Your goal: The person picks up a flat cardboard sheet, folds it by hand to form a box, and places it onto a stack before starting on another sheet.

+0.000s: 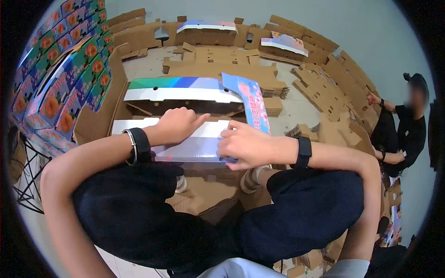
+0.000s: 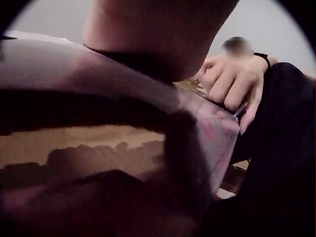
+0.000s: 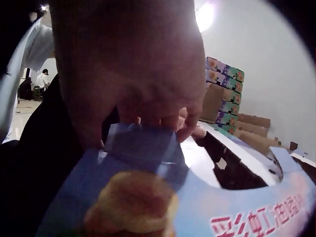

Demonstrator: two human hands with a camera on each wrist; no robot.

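A part-folded cardboard fruit box point(image 1: 185, 143) lies across in front of the knees, its white and lilac near panel towards me. My left hand point(image 1: 175, 126) rests on that panel, knuckles up and thumb pointing right; its fingertips are hidden. At the near right corner my right hand point(image 1: 248, 144) grips the box. In the right wrist view its fingers point(image 3: 170, 121) bend over a small blue tab point(image 3: 143, 143) on the printed end panel point(image 3: 197, 195). The left wrist view shows the right hand point(image 2: 232, 81) curled over that corner.
Printed fruit boxes point(image 1: 69, 88) stand stacked at the left. Flat cardboard sheets point(image 1: 218, 58) lie on the floor ahead, with more cardboard point(image 1: 320, 88) to the right. Another person point(image 1: 408, 125) sits at the far right. A black wire frame point(image 1: 30, 178) stands at the lower left.
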